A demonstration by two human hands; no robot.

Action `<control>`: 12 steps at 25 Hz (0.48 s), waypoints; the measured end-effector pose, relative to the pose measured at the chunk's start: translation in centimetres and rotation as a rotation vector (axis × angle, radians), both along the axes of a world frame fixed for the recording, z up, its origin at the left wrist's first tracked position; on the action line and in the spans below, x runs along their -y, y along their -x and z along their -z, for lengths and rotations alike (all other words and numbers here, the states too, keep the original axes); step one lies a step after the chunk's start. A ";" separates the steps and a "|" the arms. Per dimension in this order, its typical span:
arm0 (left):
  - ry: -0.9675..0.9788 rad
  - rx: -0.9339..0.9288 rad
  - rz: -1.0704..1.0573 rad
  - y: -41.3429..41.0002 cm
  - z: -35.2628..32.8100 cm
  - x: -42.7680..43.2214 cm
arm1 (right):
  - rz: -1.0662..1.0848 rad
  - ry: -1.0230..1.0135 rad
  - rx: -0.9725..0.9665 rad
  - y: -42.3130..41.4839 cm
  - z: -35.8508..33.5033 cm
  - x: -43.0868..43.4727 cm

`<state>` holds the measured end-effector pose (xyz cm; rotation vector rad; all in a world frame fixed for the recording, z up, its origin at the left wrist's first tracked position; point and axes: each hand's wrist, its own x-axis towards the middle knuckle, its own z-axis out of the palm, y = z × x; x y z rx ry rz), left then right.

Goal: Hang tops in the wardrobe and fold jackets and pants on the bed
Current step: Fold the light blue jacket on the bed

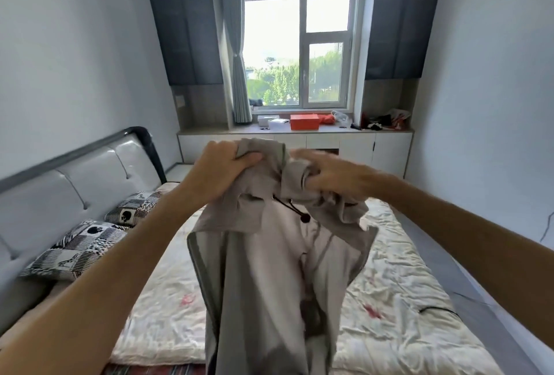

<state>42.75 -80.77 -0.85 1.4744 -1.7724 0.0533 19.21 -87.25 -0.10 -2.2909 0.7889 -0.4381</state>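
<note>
In the centre of the frame a thin, pale grey-beige hooded jacket [263, 269] hangs from chest height down past the bottom edge. It is held up in the air over the bed and nowhere laid flat. The left hand [221, 169], just left of centre, is closed round a bunch of the cloth at the top, thumb pressed over the fold. The right hand [332, 176], just right of centre, is blurred. Its lower fingers look curled into the collar or hood fabric while the forefinger points left across it, so I judge it a grip, loosely taken. A black drawstring toggle [305, 218] dangles between the two hands. Below and on both sides of the garment lies the bed with its crumpled cream quilt marked with red flowers [389, 269]. No folded clothing shows on the part in view. Two black-and-white patchwork pillows [78, 248] sit at the left edge against a grey padded headboard [75, 182]. In the upper part of the frame dark blue-grey cabinets [186, 23] flank the window, and an orange rectangular box [304, 121] stands on the white low cabinet top [344, 137] under it. No hanger, open wardrobe or hung top can be seen. As a judgement, this jacket's fold is only at its start: the garment has to be spread on the quilt and folded. Whether the tops and pants are dealt with cannot be told from here.
</note>
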 end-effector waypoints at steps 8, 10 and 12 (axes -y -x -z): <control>-0.277 -0.111 0.192 -0.8 3.2 0.6 | 0.597 0.445 0.296 -1.6 -1.2 3.9; -0.352 -0.241 0.299 -1.4 4.7 1.4 | 0.523 0.263 0.579 -1.2 -3.6 4.0; -0.433 -0.349 0.349 -1.2 7.1 2.4 | 0.516 0.127 0.718 -1.0 -5.4 3.8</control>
